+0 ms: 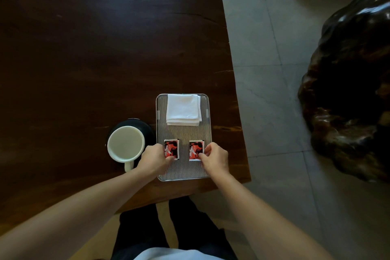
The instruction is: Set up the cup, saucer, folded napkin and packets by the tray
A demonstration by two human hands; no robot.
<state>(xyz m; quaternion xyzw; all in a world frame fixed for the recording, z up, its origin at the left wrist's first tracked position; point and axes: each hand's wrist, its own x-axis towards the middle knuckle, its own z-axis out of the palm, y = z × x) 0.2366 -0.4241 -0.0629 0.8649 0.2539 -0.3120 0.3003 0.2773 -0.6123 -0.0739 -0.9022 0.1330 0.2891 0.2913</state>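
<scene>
1. The white cup (pixel 126 147) stands on the dark saucer (pixel 147 131), which touches or nearly touches the tray (pixel 183 172) at the tray's 9 o'clock side, on the dark wooden table (pixel 84 48). This part looks done.
2. The folded napkin (pixel 183 110) lies flat on the tray's 12 o'clock end, square to the edges; it seems placed.
3. Two red-and-black packets lie side by side at the tray's 6 o'clock end: the left packet (pixel 172 149) and the right packet (pixel 196 150), apart with bare ribs between them.
4. Judging by this, only the final straightening of the packets is left.
5. The left hand (pixel 153 159) curls over the left packet's 7 o'clock corner, fingers nearly closed, pinching or pressing it; which, I cannot tell.
6. The right hand (pixel 215 159) pinches the right packet's 3 o'clock edge between thumb and forefinger, fingers barely parted, the rest tucked.
</scene>
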